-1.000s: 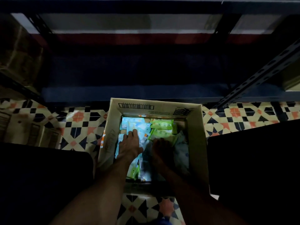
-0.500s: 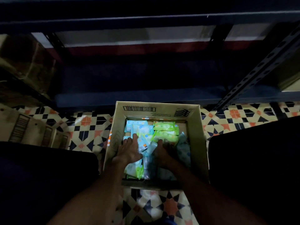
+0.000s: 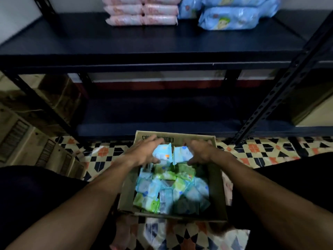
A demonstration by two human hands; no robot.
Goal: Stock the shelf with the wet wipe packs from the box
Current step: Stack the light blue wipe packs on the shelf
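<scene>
Head view. Light is dim, with motion blur around the hands.

The cardboard box [image 3: 219,188] stands open on the patterned tile floor [image 3: 255,150], just in front of the dark metal rack. It holds a loose heap of small wet wipe packs [image 3: 167,192], blue and green, lying at mixed angles.

Both hands are above the far end of the box.
- Left hand [image 3: 144,152]: the fingers curl over the top of a blue wet wipe pack [image 3: 163,152] with the thumb beneath. The pack is lifted clear of the heap.
- Right hand [image 3: 200,152]: the fingers curl round a second blue pack [image 3: 182,154], held at the same height.
- The two held packs sit edge to edge. Blur prevents telling whether they touch.

The upper shelf [image 3: 144,46] is a dark board. At its back is a stack of pink packs [image 3: 142,14] in two columns. Just right of them, larger blue packs [image 3: 232,17] are piled on one another.

The lower shelf [image 3: 162,112] lies in deep shadow. A perforated upright [image 3: 281,91] runs at the right of the rack. Brown cartons [image 3: 27,141] stand on the floor to the left of the box.
</scene>
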